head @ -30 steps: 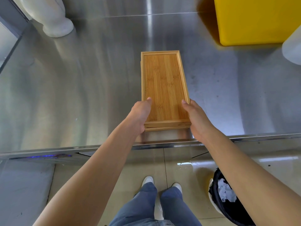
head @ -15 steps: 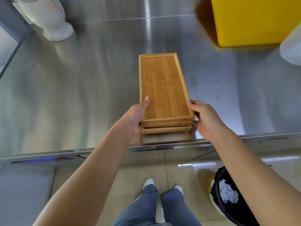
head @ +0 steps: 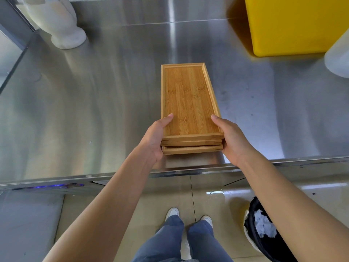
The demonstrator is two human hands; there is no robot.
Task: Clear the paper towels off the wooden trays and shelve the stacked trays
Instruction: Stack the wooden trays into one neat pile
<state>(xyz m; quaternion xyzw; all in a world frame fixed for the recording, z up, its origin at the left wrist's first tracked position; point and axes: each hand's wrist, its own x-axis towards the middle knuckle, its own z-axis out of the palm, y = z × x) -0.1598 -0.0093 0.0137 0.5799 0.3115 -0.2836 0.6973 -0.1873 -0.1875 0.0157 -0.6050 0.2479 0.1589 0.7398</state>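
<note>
While both arms reach forward over the near edge of the steel counter [head: 94, 110], a stack of wooden trays [head: 188, 99] sits gripped between the two hands close to that edge. The left hand [head: 154, 138] clasps the stack's near left corner, thumb laid over the rim of the top tray and the other fingers hidden beneath. The right hand [head: 229, 138] closes on the near right corner in the same way, thumb on top along the rim. At least three trays show at the near end, their edges slightly staggered, the lowest one sticking out a little toward the person. The top tray is bare wood. Whether the stack rests on the counter or is raised just off it cannot be told, though a faint reflection lies beneath its near end.

Farther back on the counter, a yellow bin [head: 296, 25] stands at the right and a white vase-like object [head: 60, 25] at the left, both well apart from the trays. Down on the tiled floor, a black-lined waste bin [head: 264, 237] to the right of the person's shoes [head: 171, 213] holds crumpled paper towels [head: 264, 225].
</note>
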